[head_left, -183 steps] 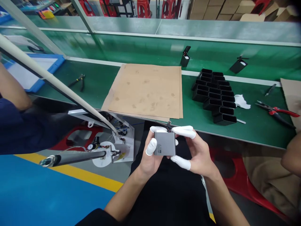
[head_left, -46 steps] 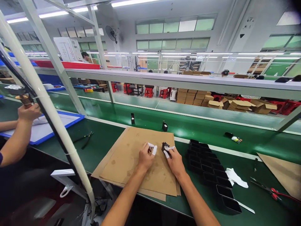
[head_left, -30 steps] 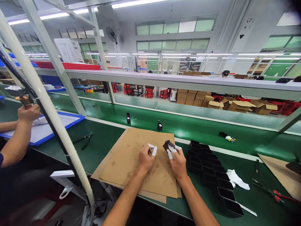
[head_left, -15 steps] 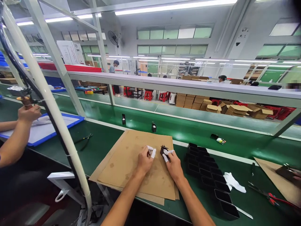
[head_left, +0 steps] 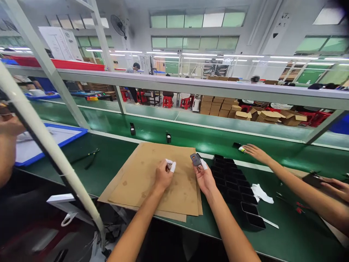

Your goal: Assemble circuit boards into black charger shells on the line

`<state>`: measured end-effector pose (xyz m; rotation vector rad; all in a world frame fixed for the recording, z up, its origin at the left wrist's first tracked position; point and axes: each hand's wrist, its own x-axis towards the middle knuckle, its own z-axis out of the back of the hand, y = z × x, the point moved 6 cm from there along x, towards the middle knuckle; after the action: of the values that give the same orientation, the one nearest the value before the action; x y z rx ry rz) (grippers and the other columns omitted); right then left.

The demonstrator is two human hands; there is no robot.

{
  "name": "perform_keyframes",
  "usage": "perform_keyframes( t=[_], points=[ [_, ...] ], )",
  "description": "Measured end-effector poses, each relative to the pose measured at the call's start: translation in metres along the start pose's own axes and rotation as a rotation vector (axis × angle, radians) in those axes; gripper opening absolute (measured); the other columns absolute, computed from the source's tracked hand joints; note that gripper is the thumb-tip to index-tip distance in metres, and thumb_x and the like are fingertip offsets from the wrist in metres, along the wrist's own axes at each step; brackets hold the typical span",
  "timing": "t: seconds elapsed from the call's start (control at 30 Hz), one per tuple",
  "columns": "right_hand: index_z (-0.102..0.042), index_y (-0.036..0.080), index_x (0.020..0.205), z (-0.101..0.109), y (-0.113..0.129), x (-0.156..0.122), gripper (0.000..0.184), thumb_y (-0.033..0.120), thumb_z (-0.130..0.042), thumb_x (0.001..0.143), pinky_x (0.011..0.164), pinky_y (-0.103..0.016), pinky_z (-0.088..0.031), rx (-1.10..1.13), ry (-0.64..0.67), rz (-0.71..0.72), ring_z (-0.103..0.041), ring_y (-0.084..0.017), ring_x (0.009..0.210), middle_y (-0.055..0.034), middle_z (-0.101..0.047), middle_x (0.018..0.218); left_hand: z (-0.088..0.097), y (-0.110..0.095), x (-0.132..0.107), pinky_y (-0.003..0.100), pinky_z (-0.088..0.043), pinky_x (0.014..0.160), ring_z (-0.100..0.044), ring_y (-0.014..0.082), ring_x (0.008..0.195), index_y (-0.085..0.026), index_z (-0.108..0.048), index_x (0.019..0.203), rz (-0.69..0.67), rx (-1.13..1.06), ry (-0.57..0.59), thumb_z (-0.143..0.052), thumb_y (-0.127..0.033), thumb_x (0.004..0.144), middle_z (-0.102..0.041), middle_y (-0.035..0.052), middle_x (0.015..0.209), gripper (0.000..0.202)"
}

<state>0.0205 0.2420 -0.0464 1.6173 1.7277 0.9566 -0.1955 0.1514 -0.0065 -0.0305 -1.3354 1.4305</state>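
My right hand is raised over the cardboard sheet and pinches a small grey block between fingers capped in white finger cots. My left hand rests as a loose fist on the cardboard, its capped fingertips pressed together on something small that I cannot make out. The two hands are a short gap apart. A cluster of black open sleeves stands just right of my right hand.
A co-worker's hand from the right reaches to a small part on the green belt. Two small black parts stand on the belt. Pliers lie left; a white rag right. A white pole crosses left.
My right hand has lifted the grey block and turned it face up. A co-worker's arm has reached in from the right. The parts on the belt have drifted left. My view has tilted.
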Motion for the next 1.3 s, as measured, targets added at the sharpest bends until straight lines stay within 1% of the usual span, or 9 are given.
perform_keyframes(
  t=[0.2, 0.4, 0.6, 0.67, 0.8, 0.9, 1.03, 1.2, 1.3],
  points=[
    [-0.077, 0.024, 0.106, -0.004, -0.002, -0.001, 0.028, 0.044, -0.078, 0.088, 0.1, -0.035, -0.068, 0.121, 0.006, -0.085, -0.079, -0.021, 0.108, -0.0056, -0.08, 0.124, -0.002, 0.001, 0.002, 0.03, -0.041, 0.066, -0.052, 0.0146, 0.065, -0.023, -0.06, 0.081, -0.001, -0.026, 0.007, -0.064, -0.037, 0.099, -0.057, -0.0024, 0.073, 0.023],
    [-0.076, 0.024, 0.103, -0.003, 0.0, -0.001, 0.027, 0.047, -0.077, 0.088, 0.1, -0.035, -0.068, 0.079, 0.011, -0.054, -0.079, -0.02, 0.104, -0.0058, -0.08, 0.121, -0.003, 0.0, 0.002, 0.03, -0.041, 0.065, -0.051, 0.0144, 0.064, -0.023, -0.06, 0.081, 0.01, -0.023, 0.011, -0.064, -0.037, 0.1, -0.057, -0.0026, 0.072, 0.023],
    [-0.072, 0.027, 0.115, -0.008, 0.013, -0.007, 0.036, 0.055, -0.07, 0.093, 0.097, -0.047, -0.067, -0.192, 0.053, 0.112, -0.078, -0.024, 0.104, -0.0076, -0.077, 0.123, -0.003, 0.002, 0.0, 0.03, -0.042, 0.064, -0.052, 0.0148, 0.065, -0.024, -0.061, 0.082, 0.025, -0.042, 0.019, -0.064, -0.037, 0.1, -0.058, -0.0021, 0.073, 0.022],
    [-0.073, 0.028, 0.118, -0.012, 0.019, -0.012, 0.034, 0.052, -0.073, 0.093, 0.103, -0.052, -0.063, -0.344, 0.085, 0.194, -0.075, -0.026, 0.112, -0.0081, -0.075, 0.127, -0.003, 0.001, 0.0, 0.03, -0.043, 0.064, -0.052, 0.0151, 0.065, -0.024, -0.06, 0.082, 0.025, -0.052, 0.022, -0.064, -0.037, 0.1, -0.057, -0.0022, 0.073, 0.023],
    [-0.079, 0.03, 0.106, -0.023, 0.023, -0.023, 0.021, 0.04, -0.079, 0.088, 0.123, -0.054, -0.048, -0.665, 0.225, 0.319, -0.065, -0.031, 0.131, -0.0088, -0.069, 0.131, -0.004, 0.001, 0.001, 0.03, -0.045, 0.066, -0.053, 0.0154, 0.066, -0.024, -0.059, 0.081, 0.02, -0.064, 0.023, -0.063, -0.039, 0.1, -0.058, -0.002, 0.073, 0.024],
    [-0.078, 0.03, 0.111, -0.024, 0.019, -0.024, 0.023, 0.035, -0.077, 0.089, 0.12, -0.054, -0.05, -0.82, 0.284, 0.37, -0.066, -0.032, 0.127, -0.0097, -0.067, 0.13, -0.003, 0.0, 0.001, 0.031, -0.045, 0.067, -0.054, 0.0157, 0.066, -0.024, -0.059, 0.082, 0.018, -0.062, 0.017, -0.063, -0.039, 0.1, -0.059, -0.0016, 0.073, 0.023],
    [-0.075, 0.028, 0.118, -0.022, 0.015, -0.021, 0.028, 0.032, -0.073, 0.09, 0.108, -0.052, -0.058, -0.925, 0.304, 0.406, -0.07, -0.03, 0.113, -0.0092, -0.071, 0.119, -0.003, -0.002, 0.0, 0.031, -0.045, 0.067, -0.054, 0.0157, 0.067, -0.024, -0.059, 0.082, 0.009, -0.061, 0.017, -0.064, -0.037, 0.099, -0.059, -0.0013, 0.074, 0.022],
    [-0.077, 0.028, 0.116, -0.018, 0.012, -0.02, 0.025, 0.035, -0.074, 0.091, 0.106, -0.05, -0.058, -0.942, 0.292, 0.422, -0.072, -0.03, 0.111, -0.0077, -0.075, 0.119, -0.003, -0.002, 0.0, 0.031, -0.045, 0.067, -0.054, 0.0157, 0.067, -0.024, -0.059, 0.081, 0.009, -0.06, 0.021, -0.064, -0.035, 0.099, -0.059, -0.0011, 0.074, 0.022],
    [-0.078, 0.028, 0.109, -0.016, 0.011, -0.02, 0.021, 0.039, -0.077, 0.091, 0.104, -0.049, -0.059, -0.907, 0.273, 0.417, -0.072, -0.029, 0.109, -0.0071, -0.076, 0.114, -0.003, -0.002, 0.0, 0.031, -0.045, 0.067, -0.055, 0.0161, 0.068, -0.024, -0.058, 0.081, 0.013, -0.055, 0.021, -0.064, -0.035, 0.099, -0.059, -0.001, 0.073, 0.022]
  ],
)
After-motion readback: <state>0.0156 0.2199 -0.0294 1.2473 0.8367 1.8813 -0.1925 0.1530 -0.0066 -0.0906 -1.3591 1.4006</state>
